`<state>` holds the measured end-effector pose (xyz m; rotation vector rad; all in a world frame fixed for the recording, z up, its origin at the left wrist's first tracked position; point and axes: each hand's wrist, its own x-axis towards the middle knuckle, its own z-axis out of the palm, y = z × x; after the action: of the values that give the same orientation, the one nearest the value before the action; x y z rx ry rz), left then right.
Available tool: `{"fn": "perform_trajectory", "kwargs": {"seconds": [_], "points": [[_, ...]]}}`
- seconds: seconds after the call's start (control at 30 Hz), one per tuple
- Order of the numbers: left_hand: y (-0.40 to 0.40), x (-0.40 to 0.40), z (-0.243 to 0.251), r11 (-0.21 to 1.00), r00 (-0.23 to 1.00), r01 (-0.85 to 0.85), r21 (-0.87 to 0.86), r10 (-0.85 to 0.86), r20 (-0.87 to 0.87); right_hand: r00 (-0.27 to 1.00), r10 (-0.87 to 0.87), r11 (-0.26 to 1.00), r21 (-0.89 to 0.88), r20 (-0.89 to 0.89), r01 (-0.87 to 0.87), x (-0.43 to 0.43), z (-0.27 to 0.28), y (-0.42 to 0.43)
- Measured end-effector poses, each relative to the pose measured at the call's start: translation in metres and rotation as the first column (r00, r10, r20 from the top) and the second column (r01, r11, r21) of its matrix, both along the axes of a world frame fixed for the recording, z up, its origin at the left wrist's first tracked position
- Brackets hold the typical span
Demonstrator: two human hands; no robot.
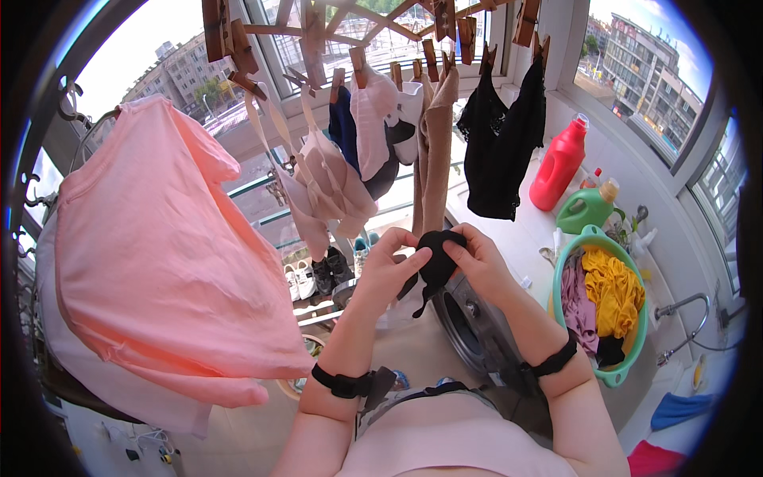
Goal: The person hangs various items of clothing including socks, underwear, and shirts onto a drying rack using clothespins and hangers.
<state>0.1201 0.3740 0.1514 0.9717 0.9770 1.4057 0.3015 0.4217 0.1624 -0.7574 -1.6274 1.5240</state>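
Both my hands hold a small black garment out in front of my body. My left hand pinches its left side, and my right hand grips its upper right edge. A thin strap-like end dangles below; what kind of garment it is cannot be made out. Just above my hands hangs a beige knit cloth, clipped to a wooden clothes-peg hanger. Beside it hang a black lace-trimmed camisole, pale socks and a beige bra.
A pink shirt hangs close on my left. At right, a green basin holds yellow and mauve clothes, near a red detergent bottle, a green bottle and a faucet. A washing machine's round door stands open below; shoes sit beyond.
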Motion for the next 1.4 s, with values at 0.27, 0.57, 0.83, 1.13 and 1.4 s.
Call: {"fn": "perform_trajectory", "kwargs": {"seconds": [0.27, 0.57, 0.83, 1.13, 1.4], "points": [[-0.006, -0.020, -0.034, 0.878, 0.827, 0.406, -0.253, -0.471, -0.306, 0.934, -0.178, 0.923, -0.382, -0.309, 0.050, 0.010, 0.013, 0.021], [-0.004, -0.012, 0.005, 0.922, 0.990, 0.139, -0.361, -0.125, 0.063, 0.937, -0.097, 0.822, 0.558, 0.335, -0.115, -0.001, 0.030, -0.017], [-0.002, -0.006, 0.011, 0.975, 0.634, -0.163, 0.150, 0.220, -0.741, 0.923, -0.071, 0.978, 0.210, 0.377, -0.011, -0.008, 0.020, 0.005], [0.003, 0.000, 0.048, 0.972, 0.455, -0.177, 0.153, 0.219, -0.863, 0.785, -0.358, 0.828, 0.561, 0.505, 0.016, -0.022, 0.053, 0.001], [0.036, 0.008, 0.052, 0.920, 0.288, -0.060, 0.388, 0.388, -0.876, 0.819, -0.400, 0.745, 0.666, 0.412, 0.029, -0.038, 0.062, 0.027]]}}
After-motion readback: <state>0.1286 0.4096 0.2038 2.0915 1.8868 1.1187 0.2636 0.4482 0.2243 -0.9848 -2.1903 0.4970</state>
